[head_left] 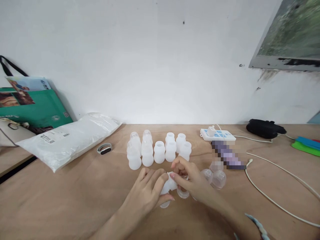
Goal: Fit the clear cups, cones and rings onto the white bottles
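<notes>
Closest to the camera, bare left hand (146, 190) and right hand (190, 176) worked together over the wooden table (75, 196). Between them was a white bottle piece (171, 184), in front of the rows of bottles; the left hand was closed around it, thumb underneath, while the right thumb touched its right end, though whether those fingers gripped it I cannot tell. Farther off, at far left, a green bag (50, 103) leaned near the wall, with a white plastic parcel (75, 136) before it and a grey wristband (105, 149) just beside that. Next stood four dome-topped bottles (134, 156), then five open-necked bottles (159, 152), all upright. Below the right hand lay a clear ring (183, 194), and beyond that hand sat three clear domes (219, 180), clustered. Behind these were a power strip (217, 134) and a pixelated purple device (226, 155). Rightward came a black case (265, 128), a looping pale cable (275, 205) and green and blue sheets (306, 144) at the edge.
</notes>
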`<state>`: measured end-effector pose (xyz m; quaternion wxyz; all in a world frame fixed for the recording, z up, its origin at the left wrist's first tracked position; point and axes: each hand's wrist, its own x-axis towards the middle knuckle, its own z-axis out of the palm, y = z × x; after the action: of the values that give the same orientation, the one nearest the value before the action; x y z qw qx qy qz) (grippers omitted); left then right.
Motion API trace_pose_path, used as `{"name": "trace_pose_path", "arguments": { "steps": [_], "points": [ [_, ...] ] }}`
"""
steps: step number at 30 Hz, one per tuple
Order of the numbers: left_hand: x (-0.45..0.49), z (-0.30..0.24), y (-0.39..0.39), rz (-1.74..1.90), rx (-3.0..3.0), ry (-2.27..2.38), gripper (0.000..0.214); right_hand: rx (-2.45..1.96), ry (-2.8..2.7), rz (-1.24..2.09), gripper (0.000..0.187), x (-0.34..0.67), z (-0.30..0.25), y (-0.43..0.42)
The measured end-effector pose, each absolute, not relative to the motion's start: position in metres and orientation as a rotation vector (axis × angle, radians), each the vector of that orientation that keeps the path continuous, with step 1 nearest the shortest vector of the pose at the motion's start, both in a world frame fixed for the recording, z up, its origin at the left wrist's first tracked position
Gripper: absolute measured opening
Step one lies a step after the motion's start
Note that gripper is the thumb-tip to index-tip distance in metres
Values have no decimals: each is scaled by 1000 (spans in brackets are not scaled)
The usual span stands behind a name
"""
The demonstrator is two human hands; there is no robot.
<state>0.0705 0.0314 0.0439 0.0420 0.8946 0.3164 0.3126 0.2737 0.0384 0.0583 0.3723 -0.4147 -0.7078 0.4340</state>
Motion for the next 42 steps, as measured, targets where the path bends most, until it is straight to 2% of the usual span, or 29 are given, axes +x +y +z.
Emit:
{"name": "trace_pose_path", "arguments": {
  "steps": [4, 8, 13, 16, 20, 22, 28, 32, 34, 37, 42],
  "points": [
    [73, 52, 28, 884, 2290, 1036, 39, -1063, -1877, 1144, 22, 278, 62, 38],
    [73, 58, 28, 758, 1538, 835, 44, -913, -2040, 1052, 48, 289, 72, 38],
    [67, 61, 32, 592, 1251, 716, 55, -874, -2006, 1179, 34, 289, 74, 39],
    [62, 68, 34, 538, 1111, 644, 53, -866, -1910, 1265, 34, 290, 72, 41],
    [58, 74, 37, 526, 1013, 541, 64, -883, -1815, 1231, 37, 294, 71, 45],
    [57, 74, 40, 519, 1016, 555, 62, -880, -1800, 1181, 37, 295, 71, 46],
    [56, 68, 47, 434, 1290, 780, 41, -902, -1876, 1006, 33, 296, 73, 46],
    [62, 64, 42, 616, 1837, 1020, 29, -1019, -1838, 984, 25, 293, 69, 47],
    [64, 61, 38, 719, 2203, 1080, 32, -1061, -1753, 1015, 21, 289, 65, 47],
    [63, 52, 36, 841, 2686, 1111, 39, -1110, -1579, 1132, 27, 282, 58, 48],
    [60, 42, 40, 871, 3076, 1141, 38, -1207, -1397, 1339, 37, 272, 55, 48]
  ]
}}
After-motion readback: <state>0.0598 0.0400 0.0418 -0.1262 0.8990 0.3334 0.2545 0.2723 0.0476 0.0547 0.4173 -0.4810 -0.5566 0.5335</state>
